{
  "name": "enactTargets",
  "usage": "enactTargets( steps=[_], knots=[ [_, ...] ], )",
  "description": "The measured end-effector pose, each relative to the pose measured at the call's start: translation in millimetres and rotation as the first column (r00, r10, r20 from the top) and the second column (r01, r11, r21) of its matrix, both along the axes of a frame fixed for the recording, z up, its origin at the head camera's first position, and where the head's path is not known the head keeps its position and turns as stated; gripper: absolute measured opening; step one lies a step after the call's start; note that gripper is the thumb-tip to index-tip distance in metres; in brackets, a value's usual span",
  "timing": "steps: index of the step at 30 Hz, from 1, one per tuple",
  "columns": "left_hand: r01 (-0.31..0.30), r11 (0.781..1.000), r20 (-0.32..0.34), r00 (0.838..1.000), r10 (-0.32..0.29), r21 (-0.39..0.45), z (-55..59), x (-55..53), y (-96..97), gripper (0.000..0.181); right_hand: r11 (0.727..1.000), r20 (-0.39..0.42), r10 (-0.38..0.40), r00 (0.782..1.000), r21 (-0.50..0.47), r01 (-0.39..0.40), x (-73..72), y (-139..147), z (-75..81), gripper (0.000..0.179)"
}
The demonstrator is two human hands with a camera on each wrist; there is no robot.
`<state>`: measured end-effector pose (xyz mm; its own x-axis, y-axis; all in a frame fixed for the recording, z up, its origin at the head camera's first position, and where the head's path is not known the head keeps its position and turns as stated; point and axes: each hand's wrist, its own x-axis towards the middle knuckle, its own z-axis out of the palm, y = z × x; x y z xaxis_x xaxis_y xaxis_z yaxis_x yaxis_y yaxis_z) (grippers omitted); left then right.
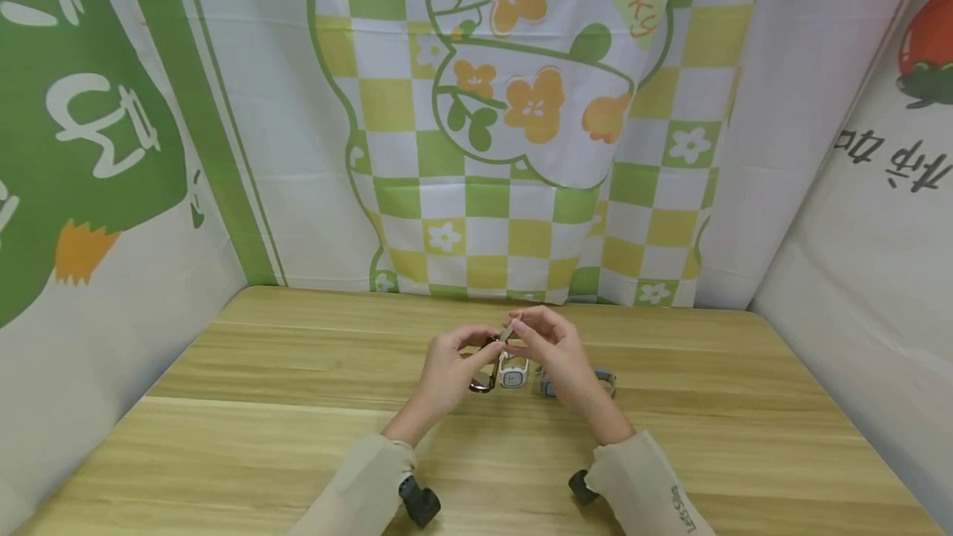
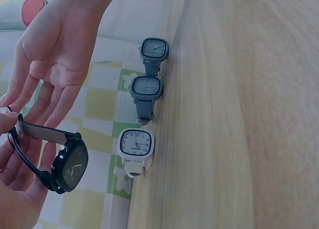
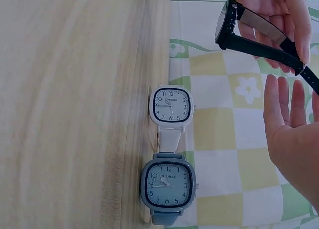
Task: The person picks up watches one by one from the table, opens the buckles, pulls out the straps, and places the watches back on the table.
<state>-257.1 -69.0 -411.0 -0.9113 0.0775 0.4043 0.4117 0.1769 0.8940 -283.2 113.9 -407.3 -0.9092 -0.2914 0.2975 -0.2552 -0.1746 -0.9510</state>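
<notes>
Both hands are at a black wristwatch [image 1: 482, 385], raised above the table, its strap looped and its dark dial facing sideways [image 2: 70, 164]. My left hand [image 1: 450, 366] grips the strap near the buckle. Thumb and fingers of my right hand [image 1: 562, 354] pinch the strap's free end in the head view. In the right wrist view that end runs to the frame's edge, so the pinch is partly hidden. Just beyond stands a white square watch [image 3: 171, 107]. Under the right forearm is a blue-grey watch [image 3: 168, 184], with another similar watch [image 2: 154, 49] beside it.
The standing watches form a row on the wooden table [image 1: 298, 404]. A patterned curtain [image 1: 521, 230] hangs behind the table's far edge, with printed cloth walls [image 1: 856, 288] on both sides. Each wrist carries a black camera mount [image 1: 420, 503].
</notes>
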Motion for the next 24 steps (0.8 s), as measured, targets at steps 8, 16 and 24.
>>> enactTargets(
  steps=[8,16,24],
  knots=[
    [0.017,1.0,0.025,1.0,-0.017,0.018,-2.6,-2.5,0.0,0.016,0.998,-0.012,-0.016,1.0,0.06,0.016,0.2,2,2.2,0.036],
    [0.072,0.979,0.091,0.992,-0.091,0.188,-1.1,-4.9,-2.3,0.019,0.983,-0.085,-0.025,0.996,0.181,0.04,0.3,10,6.1,0.041],
    [0.085,0.956,0.143,0.981,-0.13,0.28,0.7,-7.7,-7.4,0.018,0.948,-0.091,0.036,0.995,0.318,-0.005,0.5,10,4.3,0.038]
  ],
)
